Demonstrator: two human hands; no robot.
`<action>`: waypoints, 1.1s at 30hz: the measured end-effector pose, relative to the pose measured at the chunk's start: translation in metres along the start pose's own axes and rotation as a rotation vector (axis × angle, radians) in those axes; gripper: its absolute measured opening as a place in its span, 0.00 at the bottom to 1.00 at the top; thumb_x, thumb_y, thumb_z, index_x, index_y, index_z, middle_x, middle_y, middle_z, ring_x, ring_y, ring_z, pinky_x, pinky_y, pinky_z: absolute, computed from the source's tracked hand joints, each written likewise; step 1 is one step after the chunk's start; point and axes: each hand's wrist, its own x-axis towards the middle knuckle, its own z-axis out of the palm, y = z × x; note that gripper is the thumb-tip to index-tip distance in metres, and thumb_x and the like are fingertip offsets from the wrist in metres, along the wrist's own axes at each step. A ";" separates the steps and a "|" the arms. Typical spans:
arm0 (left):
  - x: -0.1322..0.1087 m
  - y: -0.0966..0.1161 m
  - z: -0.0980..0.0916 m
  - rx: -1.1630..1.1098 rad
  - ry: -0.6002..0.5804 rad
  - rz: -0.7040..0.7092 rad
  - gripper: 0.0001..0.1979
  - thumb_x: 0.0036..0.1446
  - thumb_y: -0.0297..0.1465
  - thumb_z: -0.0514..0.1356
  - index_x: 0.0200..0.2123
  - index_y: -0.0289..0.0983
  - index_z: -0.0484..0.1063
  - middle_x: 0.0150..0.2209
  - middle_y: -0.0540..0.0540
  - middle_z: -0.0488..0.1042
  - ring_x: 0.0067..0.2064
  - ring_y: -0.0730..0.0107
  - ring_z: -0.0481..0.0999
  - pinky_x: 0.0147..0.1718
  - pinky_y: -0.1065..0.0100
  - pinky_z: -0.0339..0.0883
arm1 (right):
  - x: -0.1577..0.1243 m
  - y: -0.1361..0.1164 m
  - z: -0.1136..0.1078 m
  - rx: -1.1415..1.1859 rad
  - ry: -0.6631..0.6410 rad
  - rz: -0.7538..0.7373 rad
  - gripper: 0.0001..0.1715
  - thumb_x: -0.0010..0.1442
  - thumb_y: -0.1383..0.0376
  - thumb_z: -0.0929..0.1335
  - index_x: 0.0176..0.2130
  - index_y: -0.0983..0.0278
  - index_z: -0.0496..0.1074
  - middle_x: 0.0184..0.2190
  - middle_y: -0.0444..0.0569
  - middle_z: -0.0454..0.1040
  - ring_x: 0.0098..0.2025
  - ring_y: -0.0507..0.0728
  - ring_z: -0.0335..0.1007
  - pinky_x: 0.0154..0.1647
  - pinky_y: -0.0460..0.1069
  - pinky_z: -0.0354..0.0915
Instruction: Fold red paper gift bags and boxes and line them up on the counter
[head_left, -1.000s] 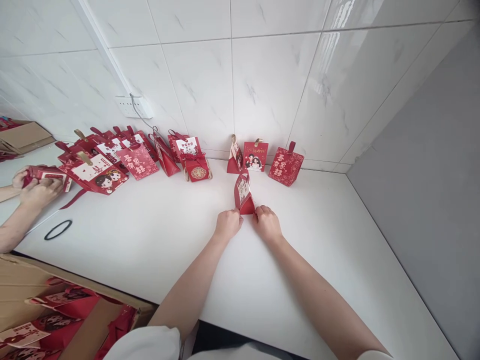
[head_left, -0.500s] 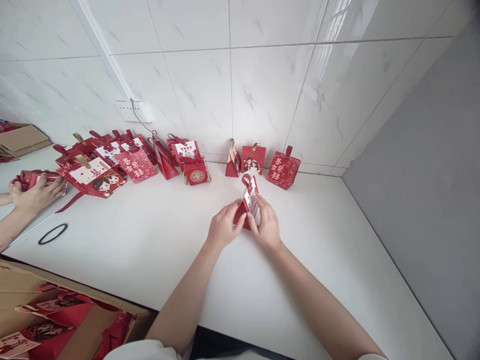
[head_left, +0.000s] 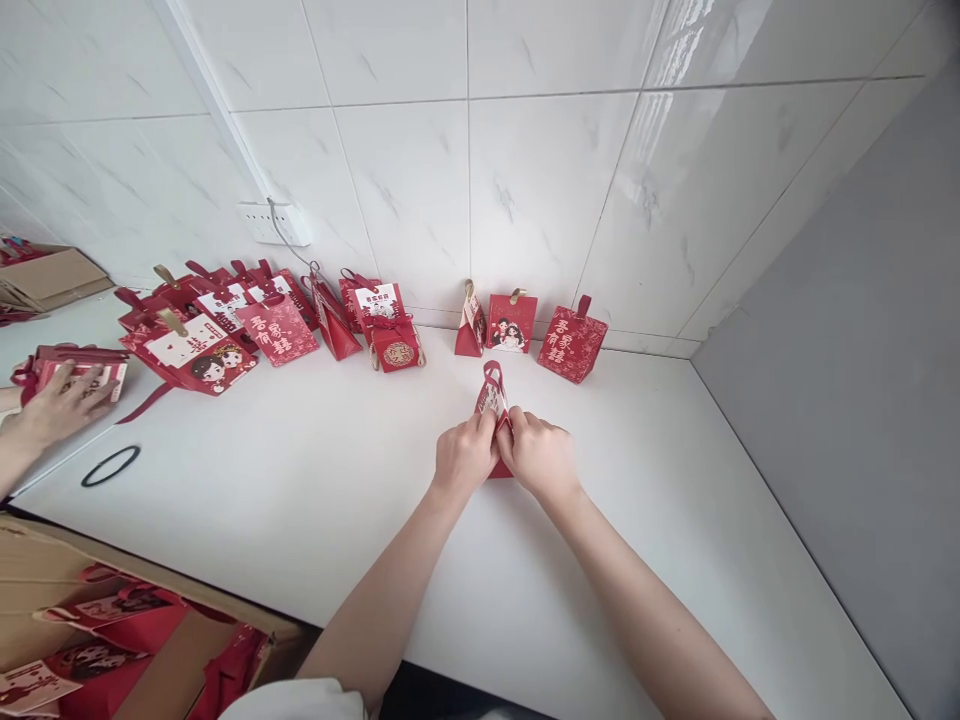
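A small red gift box [head_left: 487,399] with a ribbon loop on top stands on the white table, pinched between both hands. My left hand [head_left: 463,455] grips its left edge with curled fingers and thumb. From the other side my right hand [head_left: 541,452] presses the near side, knuckles up; the two thumbs nearly meet. Most of the box's front is hidden behind the hands. Just behind it stand a narrow red box [head_left: 470,328], a red box with a printed couple [head_left: 512,322] and a red box with white characters [head_left: 572,342].
Several red gift boxes [head_left: 277,328] crowd the wall at left, beside a small box with a gold emblem [head_left: 397,348]. A black ring [head_left: 111,466] lies on the table. Another person's hand [head_left: 64,410] rests on red boxes. A carton [head_left: 172,655] holds more below.
The gift box has turned between my hands, and my fingers have curled in tighter around it. At left, the other person's hand and the boxes under it have shifted.
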 end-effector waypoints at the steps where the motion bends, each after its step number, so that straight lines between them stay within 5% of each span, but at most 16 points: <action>1: 0.000 -0.002 0.003 0.011 0.009 0.022 0.15 0.63 0.31 0.44 0.39 0.36 0.69 0.31 0.41 0.74 0.31 0.65 0.74 0.26 0.67 0.54 | 0.000 -0.001 -0.001 -0.017 -0.014 -0.002 0.17 0.64 0.61 0.56 0.31 0.65 0.67 0.23 0.51 0.72 0.22 0.53 0.66 0.21 0.47 0.43; 12: -0.007 -0.015 0.022 0.065 0.130 0.102 0.18 0.66 0.36 0.42 0.35 0.37 0.68 0.27 0.48 0.74 0.25 0.73 0.72 0.21 0.68 0.51 | -0.013 0.022 0.041 -0.064 0.003 -0.080 0.22 0.69 0.58 0.53 0.35 0.65 0.67 0.26 0.48 0.73 0.21 0.51 0.66 0.21 0.47 0.41; 22: -0.005 -0.012 0.027 0.102 -0.079 -0.044 0.24 0.67 0.40 0.35 0.42 0.35 0.67 0.29 0.43 0.74 0.25 0.67 0.73 0.21 0.69 0.50 | -0.017 0.022 0.062 -0.062 -0.106 0.064 0.24 0.69 0.56 0.49 0.41 0.64 0.66 0.28 0.49 0.74 0.23 0.52 0.69 0.22 0.46 0.46; 33: -0.009 -0.041 0.024 0.060 -0.286 0.105 0.22 0.66 0.39 0.38 0.36 0.37 0.68 0.28 0.43 0.76 0.29 0.61 0.76 0.25 0.67 0.58 | -0.020 0.036 0.070 0.055 -0.196 -0.048 0.12 0.67 0.62 0.58 0.38 0.65 0.65 0.33 0.51 0.75 0.33 0.56 0.70 0.29 0.48 0.54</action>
